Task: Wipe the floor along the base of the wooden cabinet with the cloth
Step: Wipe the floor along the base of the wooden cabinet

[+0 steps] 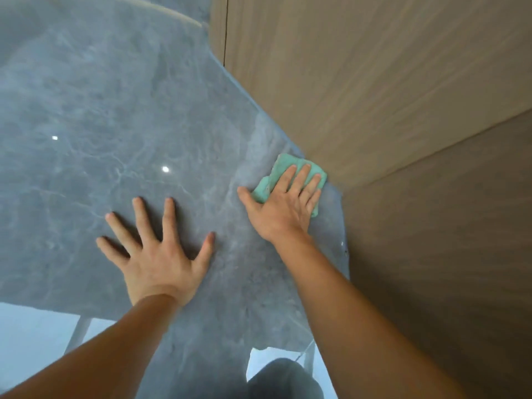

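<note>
A folded green cloth [283, 165] lies flat on the glossy grey marble floor [121, 116], right against the base of the wooden cabinet [374, 82]. My right hand [283, 204] presses down on the cloth with fingers stretched flat, covering most of it. The cloth's far edge touches the corner where two cabinet faces meet. My left hand [159, 251] rests palm down on the bare floor to the left, fingers spread wide, holding nothing.
The cabinet fills the right side, with a darker side panel [446, 254] running toward me. A vertical door seam [226, 30] shows at the top. Bright window reflections [34, 341] lie on the floor at lower left. My dark-clothed knee [283, 380] is at the bottom.
</note>
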A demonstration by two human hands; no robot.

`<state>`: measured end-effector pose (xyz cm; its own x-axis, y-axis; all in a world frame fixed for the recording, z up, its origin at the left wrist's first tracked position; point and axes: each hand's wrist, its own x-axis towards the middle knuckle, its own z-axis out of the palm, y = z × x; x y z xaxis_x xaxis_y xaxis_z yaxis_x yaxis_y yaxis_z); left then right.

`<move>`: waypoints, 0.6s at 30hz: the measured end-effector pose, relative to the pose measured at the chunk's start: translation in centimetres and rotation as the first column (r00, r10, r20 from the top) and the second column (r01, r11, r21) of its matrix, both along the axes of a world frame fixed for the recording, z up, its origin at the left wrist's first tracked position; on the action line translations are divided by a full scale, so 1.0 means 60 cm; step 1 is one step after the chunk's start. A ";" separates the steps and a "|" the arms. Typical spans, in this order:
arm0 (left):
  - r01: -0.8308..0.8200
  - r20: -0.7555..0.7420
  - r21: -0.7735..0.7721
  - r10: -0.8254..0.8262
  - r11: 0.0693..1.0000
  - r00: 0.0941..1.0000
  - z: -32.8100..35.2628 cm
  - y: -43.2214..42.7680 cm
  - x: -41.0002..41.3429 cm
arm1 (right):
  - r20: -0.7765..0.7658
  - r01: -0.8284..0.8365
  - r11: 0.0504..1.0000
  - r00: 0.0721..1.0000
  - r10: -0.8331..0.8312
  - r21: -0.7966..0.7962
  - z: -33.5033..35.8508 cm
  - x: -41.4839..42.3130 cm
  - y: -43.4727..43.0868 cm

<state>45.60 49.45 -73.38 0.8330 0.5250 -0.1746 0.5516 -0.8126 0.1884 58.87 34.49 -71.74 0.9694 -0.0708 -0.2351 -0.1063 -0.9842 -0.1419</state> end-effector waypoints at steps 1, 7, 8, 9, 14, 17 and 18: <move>0.004 -0.003 0.001 -0.004 1.000 1.000 0.000 -0.002 -0.003 | -0.004 -0.024 1.000 1.000 0.024 0.011 0.002 0.011 0.017; 0.008 -0.020 0.029 -0.007 1.000 1.000 -0.002 0.003 0.004 | 0.033 -0.167 0.983 0.986 0.165 0.072 0.001 0.105 0.136; 0.011 -0.029 0.035 -0.010 0.999 1.000 -0.002 0.003 0.003 | 0.030 -0.210 0.975 0.978 0.208 0.078 0.000 0.123 0.157; 0.016 -0.035 0.038 -0.014 0.999 0.999 -0.003 0.004 0.003 | 0.033 -0.253 0.964 0.967 0.251 0.077 0.000 0.144 0.179; 0.022 -0.011 0.050 -0.022 0.998 1.000 -0.009 0.004 0.004 | 0.039 -0.421 0.907 0.907 0.419 0.033 0.001 0.251 0.280; 0.020 -0.007 0.056 -0.020 0.998 1.000 -0.010 0.005 0.004 | 0.018 -0.490 0.872 0.872 0.490 0.008 0.001 0.289 0.301; 0.024 -0.009 0.057 -0.023 0.998 1.000 -0.010 0.004 0.004 | 0.014 -0.511 0.860 0.860 0.511 0.003 0.002 0.298 0.299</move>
